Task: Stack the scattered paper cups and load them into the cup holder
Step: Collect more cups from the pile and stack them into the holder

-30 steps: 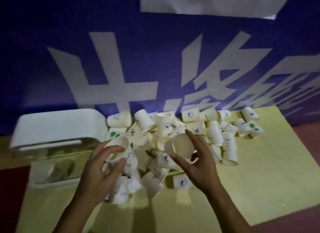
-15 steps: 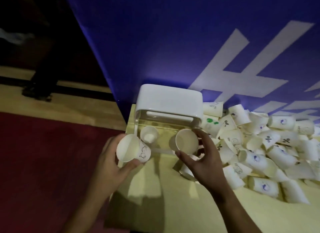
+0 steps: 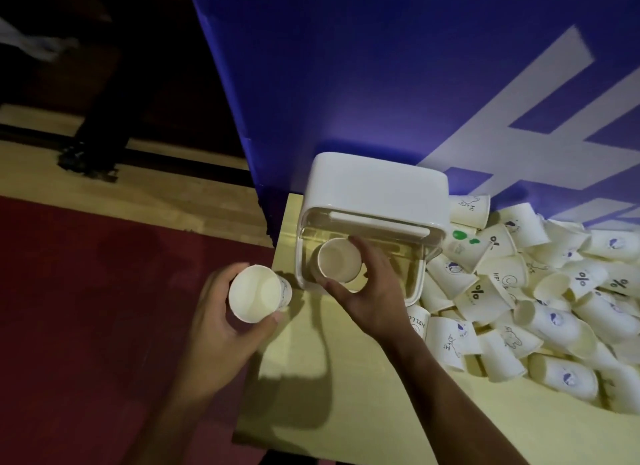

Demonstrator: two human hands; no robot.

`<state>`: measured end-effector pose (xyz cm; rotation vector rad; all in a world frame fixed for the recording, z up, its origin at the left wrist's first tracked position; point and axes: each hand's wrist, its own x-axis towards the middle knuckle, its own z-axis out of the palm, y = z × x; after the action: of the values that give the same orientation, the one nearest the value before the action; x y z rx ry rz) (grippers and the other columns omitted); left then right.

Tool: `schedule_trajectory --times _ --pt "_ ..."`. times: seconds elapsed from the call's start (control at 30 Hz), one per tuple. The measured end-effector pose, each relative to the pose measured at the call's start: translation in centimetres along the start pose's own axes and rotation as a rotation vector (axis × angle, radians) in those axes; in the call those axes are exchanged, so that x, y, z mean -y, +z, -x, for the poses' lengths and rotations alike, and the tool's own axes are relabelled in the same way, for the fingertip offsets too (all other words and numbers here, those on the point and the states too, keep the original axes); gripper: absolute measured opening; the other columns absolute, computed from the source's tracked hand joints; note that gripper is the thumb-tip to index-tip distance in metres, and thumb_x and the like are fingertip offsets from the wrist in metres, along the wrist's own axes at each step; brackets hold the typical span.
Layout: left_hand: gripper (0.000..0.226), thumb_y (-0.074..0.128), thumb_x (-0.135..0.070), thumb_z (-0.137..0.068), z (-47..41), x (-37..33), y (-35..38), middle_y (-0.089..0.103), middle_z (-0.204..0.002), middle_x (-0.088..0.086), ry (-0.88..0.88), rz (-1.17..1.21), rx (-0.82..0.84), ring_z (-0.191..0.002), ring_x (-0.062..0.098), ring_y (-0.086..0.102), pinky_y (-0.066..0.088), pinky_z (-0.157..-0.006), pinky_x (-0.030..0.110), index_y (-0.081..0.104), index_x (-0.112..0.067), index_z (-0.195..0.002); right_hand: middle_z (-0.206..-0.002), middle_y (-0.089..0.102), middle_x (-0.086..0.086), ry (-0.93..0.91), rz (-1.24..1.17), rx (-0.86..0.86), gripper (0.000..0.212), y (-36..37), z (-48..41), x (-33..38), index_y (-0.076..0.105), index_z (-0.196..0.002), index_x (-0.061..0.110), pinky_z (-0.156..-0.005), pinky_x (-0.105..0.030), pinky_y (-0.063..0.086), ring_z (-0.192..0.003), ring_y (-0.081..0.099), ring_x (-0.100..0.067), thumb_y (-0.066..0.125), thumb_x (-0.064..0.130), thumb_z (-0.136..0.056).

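Note:
My right hand [image 3: 372, 291] grips a white paper cup [image 3: 338, 261], mouth up, over the clear lower part of the white cup holder [image 3: 377, 191] at the table's left end. My left hand [image 3: 225, 329] holds another white paper cup [image 3: 254, 293] with a small drawing on its side, just left of the holder, over the table's left edge. A heap of several scattered white paper cups [image 3: 540, 302] lies on the table to the right of the holder. Whether a cup sits inside the holder under the held one is hidden.
The pale yellow table [image 3: 381, 412] ends just left of the holder, with red floor [image 3: 104, 309] and a wooden strip beyond. A blue banner with white characters [image 3: 398, 66] stands directly behind the holder and the cups.
My view has swung left from the cup heap to the holder. My right hand has carried its cup over and into the holder's clear part. My left hand has lifted its cup clear of the heap.

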<state>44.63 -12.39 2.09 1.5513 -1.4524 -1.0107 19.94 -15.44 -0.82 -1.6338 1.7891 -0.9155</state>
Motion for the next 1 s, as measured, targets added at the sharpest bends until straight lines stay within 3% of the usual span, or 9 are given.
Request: schedule_trajectory --times 0.1,0.37,0.5,0.6,0.67,0.77,0.87,1.0 --pt "0.077 0.083 -0.053 -0.063 -0.3 0.2 0.2 0.055 -0.133 -0.017 -0.012 -0.002 -0.003 -0.123 0.012 0.059 0.054 -0.097 0.047 0.056 -0.031 -0.132 -0.134 0.062 0.004 -0.002 0.083 -0.004 0.079 1.1 -0.5 -0.6 0.055 -0.139 0.021 -0.097 -0.026 0.041 -0.122 0.051 -0.011 0.079 0.059 -0.074" --pt "0.076 0.084 -0.055 -0.064 -1.4 0.0 0.8 0.053 -0.133 -0.022 0.001 -0.033 0.009 -0.125 0.007 0.055 0.052 -0.096 0.034 0.053 -0.042 -0.132 -0.141 0.058 -0.001 0.081 0.133 0.064 0.083 4.0 -1.1 -2.8 0.053 -0.145 0.017 -0.104 -0.04 0.049 -0.128 0.053 -0.021 0.084 0.051 -0.075" --pt "0.081 0.095 -0.041 -0.066 -2.2 -0.3 1.6 0.055 -0.134 -0.021 -0.003 -0.016 -0.004 -0.123 0.01 0.058 0.054 -0.096 0.037 0.051 -0.042 -0.134 -0.141 0.057 0.002 0.1 0.12 0.058 0.086 4.3 -1.2 -3.3 0.052 -0.147 0.02 -0.104 -0.042 0.049 -0.128 0.053 -0.019 0.086 0.05 -0.073" --pt "0.082 0.091 -0.05 -0.061 -2.8 -0.4 2.3 0.059 -0.133 -0.016 -0.009 0.005 0.012 -0.12 0.015 0.061 0.055 -0.095 0.045 0.051 -0.039 -0.132 -0.146 0.054 0.001 0.095 0.095 0.084 0.089 3.7 -0.8 -3.1 0.047 -0.15 0.021 -0.108 -0.035 0.045 -0.132 0.048 -0.016 0.076 0.063 -0.076" --pt "0.082 0.09 -0.052 -0.06 -3.2 -0.7 2.8 0.06 -0.132 -0.013 -0.001 0.015 0.022 -0.119 0.017 0.062 0.056 -0.093 0.047 0.053 -0.036 -0.132 -0.147 0.053 0.003 0.094 0.045 0.059 0.077 2.9 -0.2 -2.5 0.047 -0.151 0.021 -0.111 -0.034 0.042 -0.134 0.046 -0.011 0.074 0.05 -0.085" --pt "0.078 0.098 -0.033 -0.063 -3.8 -1.8 3.8 0.06 -0.129 -0.013 0.061 0.009 0.035 -0.118 0.013 0.061 0.056 -0.092 0.038 0.057 -0.029 -0.13 -0.135 0.062 0.015 0.148 -0.173 -0.073 0.041 1.1 0.8 -0.8 0.063 -0.136 0.024 -0.106 -0.04 0.049 -0.129 0.054 -0.002 0.067 0.022 -0.095" --pt "0.076 0.097 -0.023 -0.065 -4.7 -3.2 5.4 0.056 -0.131 -0.01 0.125 0.009 0.099 -0.12 0.012 0.059 0.056 -0.093 0.035 0.059 -0.025 -0.13 -0.129 0.068 0.017 0.221 -0.416 -0.069 0.03 -0.7 1.0 1.6 0.067 -0.131 0.028 -0.103 -0.035 0.05 -0.126 0.06 -0.006 0.064 0.024 -0.101" --pt "0.077 0.096 -0.027 -0.064 -5.6 -3.6 7.7 0.054 -0.131 -0.01 0.2 -0.079 0.138 -0.12 0.011 0.059 0.054 -0.094 0.036 0.061 -0.023 -0.133 -0.129 0.069 0.015 0.159 -0.429 -0.046 0.029 -1.6 0.3 2.3 0.068 -0.131 0.022 -0.105 -0.036 0.05 -0.127 0.06 -0.01 0.063 0.025 -0.103"
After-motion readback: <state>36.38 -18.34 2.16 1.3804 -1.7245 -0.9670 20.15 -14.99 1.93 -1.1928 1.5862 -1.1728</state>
